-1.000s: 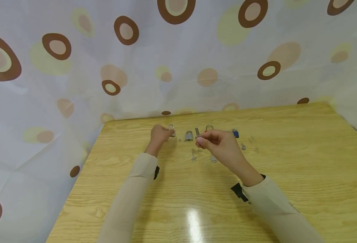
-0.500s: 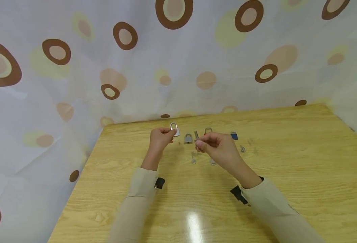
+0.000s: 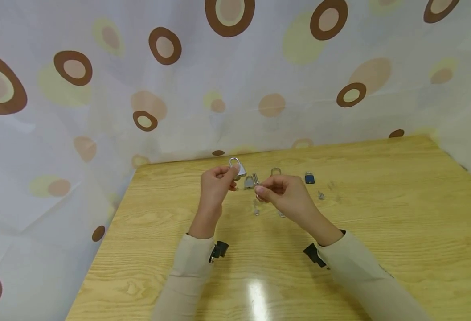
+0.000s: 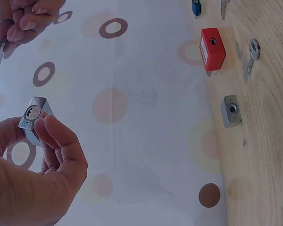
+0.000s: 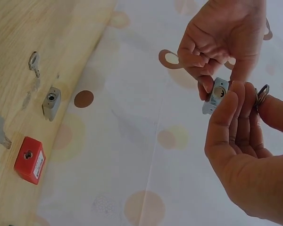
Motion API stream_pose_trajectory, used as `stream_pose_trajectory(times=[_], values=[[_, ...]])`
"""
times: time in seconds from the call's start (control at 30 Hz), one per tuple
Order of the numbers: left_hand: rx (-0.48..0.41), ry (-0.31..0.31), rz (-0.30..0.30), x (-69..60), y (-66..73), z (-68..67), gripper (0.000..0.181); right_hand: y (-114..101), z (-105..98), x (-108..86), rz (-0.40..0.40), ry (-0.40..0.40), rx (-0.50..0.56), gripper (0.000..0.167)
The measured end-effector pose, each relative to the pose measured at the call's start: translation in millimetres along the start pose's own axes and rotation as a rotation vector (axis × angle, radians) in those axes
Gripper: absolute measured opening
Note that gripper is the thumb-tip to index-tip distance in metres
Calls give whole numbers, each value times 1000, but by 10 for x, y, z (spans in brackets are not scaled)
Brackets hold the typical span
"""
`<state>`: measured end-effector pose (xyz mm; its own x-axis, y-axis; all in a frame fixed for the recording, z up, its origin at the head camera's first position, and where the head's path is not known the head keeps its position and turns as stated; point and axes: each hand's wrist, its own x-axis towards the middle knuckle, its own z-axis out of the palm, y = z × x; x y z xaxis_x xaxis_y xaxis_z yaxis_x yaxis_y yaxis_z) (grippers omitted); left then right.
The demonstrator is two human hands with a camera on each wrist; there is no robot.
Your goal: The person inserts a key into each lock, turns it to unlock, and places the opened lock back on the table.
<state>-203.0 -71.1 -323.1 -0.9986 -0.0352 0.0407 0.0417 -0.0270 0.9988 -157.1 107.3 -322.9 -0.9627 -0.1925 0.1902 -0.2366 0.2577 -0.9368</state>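
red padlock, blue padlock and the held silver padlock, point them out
Red padlock (image 4: 213,50), left wrist view: on its body.
Blue padlock (image 3: 309,179), head view: on its body.
Held silver padlock (image 4: 33,112), left wrist view: on its keyhole face.

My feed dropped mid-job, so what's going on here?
A person's left hand holds up a silver padlock with no key in its keyhole. The right hand holds keys on a ring close by. On the table are a gray padlock, a red padlock and a blue padlock, with loose keys nearer the person.
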Motion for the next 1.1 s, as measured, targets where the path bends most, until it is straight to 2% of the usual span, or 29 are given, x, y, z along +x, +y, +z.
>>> stream_pose_trajectory(times=[0.2, 0.4, 0.6, 0.87, 1.1], values=[[-64, 3, 15, -72, 39, 71, 20, 9, -7, 0, 10, -11, 36, 18], [-106, -27, 45, -131, 52, 87, 20, -5, -2, 1, 30, -21, 36, 18], [-146, -39, 36, -195, 93, 98, 18, -15, 25, 4, 44, -51, 54, 19], [-137, -36, 40, -239, 123, 108, 17, -34, 36, 2, 30, -68, 71, 20], [-128, -42, 58, -239, 129, 113, 18, -67, 28, -7, 50, -77, 87, 22]])
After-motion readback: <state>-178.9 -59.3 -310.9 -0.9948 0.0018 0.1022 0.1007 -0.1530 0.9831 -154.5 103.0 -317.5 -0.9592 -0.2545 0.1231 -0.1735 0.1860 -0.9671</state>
